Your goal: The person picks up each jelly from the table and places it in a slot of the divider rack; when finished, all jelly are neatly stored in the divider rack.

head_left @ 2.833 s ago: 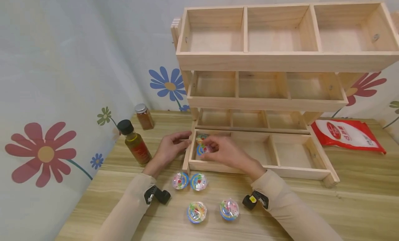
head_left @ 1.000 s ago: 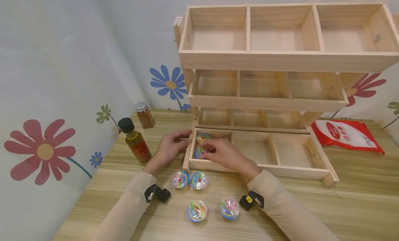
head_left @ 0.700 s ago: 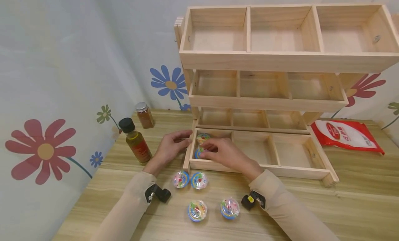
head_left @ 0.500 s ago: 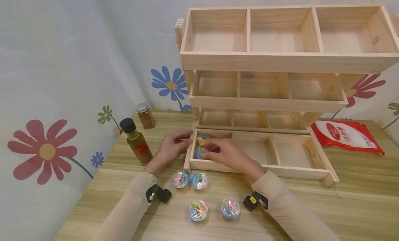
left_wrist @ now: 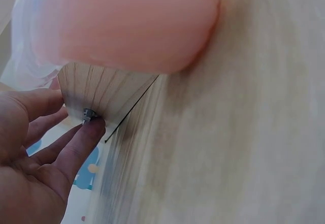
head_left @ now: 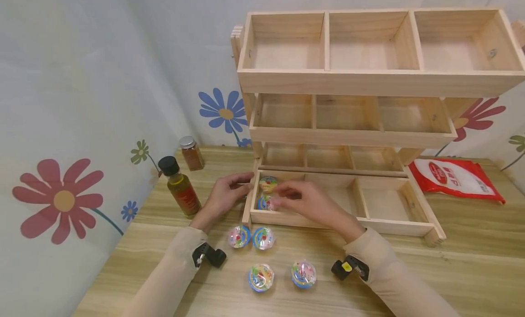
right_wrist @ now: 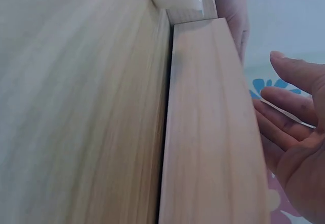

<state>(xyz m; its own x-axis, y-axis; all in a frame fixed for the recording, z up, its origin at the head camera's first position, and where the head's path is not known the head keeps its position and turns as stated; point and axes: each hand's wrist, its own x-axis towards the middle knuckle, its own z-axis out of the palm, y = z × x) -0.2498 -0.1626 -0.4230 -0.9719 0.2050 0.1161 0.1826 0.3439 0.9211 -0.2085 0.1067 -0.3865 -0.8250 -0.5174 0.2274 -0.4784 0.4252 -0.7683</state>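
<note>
The left hand (head_left: 223, 196) rests loosely bent fingertips against the left end of the bottom tray (head_left: 389, 227); the right hand (head_left: 313, 202) holds nothing, its fingers loose and apart, just beside a jelly cup (head_left: 264, 203). On the table (head_left: 311, 303), two cups (head_left: 260, 278) lie nearest, two more (head_left: 239, 237) closer to the tray. Two sit in its left compartment. Beyond stand a bottle (head_left: 182, 194), left, and a jar (head_left: 192, 157); a red bag (head_left: 457, 179) lies right.
</note>
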